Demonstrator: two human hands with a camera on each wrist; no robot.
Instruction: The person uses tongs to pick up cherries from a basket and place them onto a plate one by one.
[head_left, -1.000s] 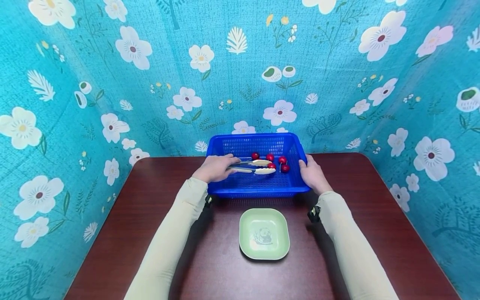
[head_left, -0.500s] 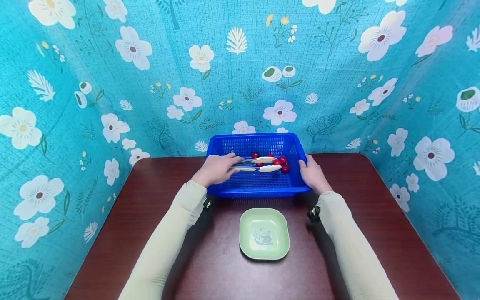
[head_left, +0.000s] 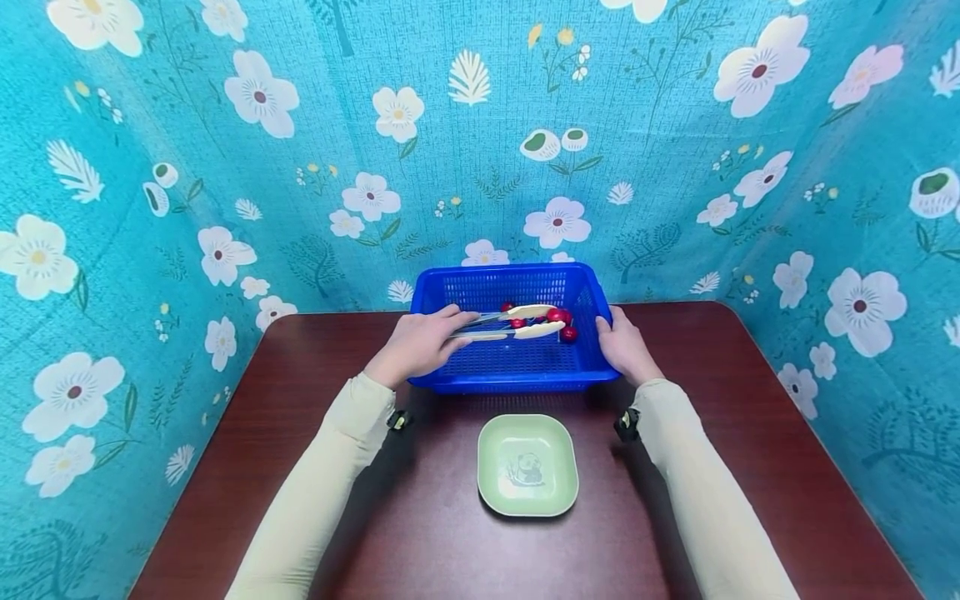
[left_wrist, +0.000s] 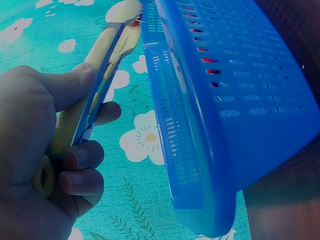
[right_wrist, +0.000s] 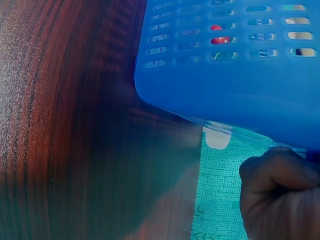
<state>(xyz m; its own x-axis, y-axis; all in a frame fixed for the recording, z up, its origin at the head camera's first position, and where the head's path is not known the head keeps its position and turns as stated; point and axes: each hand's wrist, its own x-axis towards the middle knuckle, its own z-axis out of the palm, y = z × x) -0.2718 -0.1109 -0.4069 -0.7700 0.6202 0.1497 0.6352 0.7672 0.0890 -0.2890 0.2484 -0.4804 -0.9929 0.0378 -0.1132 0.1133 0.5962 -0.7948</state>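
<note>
My left hand holds a pair of kitchen tongs with cream-coloured tips, reaching over the left side of a blue plastic basket. Between the tips sits a red cherry; a bit of red also shows between them in the left wrist view. Several other cherries lie in the basket, such as one cherry just below the tips; the tongs partly hide some. On the basket's right side, my right hand grips the rim, thumb on the inner side. Its fingers are mostly hidden outside the wall.
In front of the basket, a square light-green plate with a panda print stands on the dark red-brown table. A turquoise flowered cloth hangs behind and along both sides of the table.
The tongs moved right across the cherries, and their tips now enclose one cherry, slightly higher than before. The left wrist has shifted a little left. The right hand stays on the basket rim.
</note>
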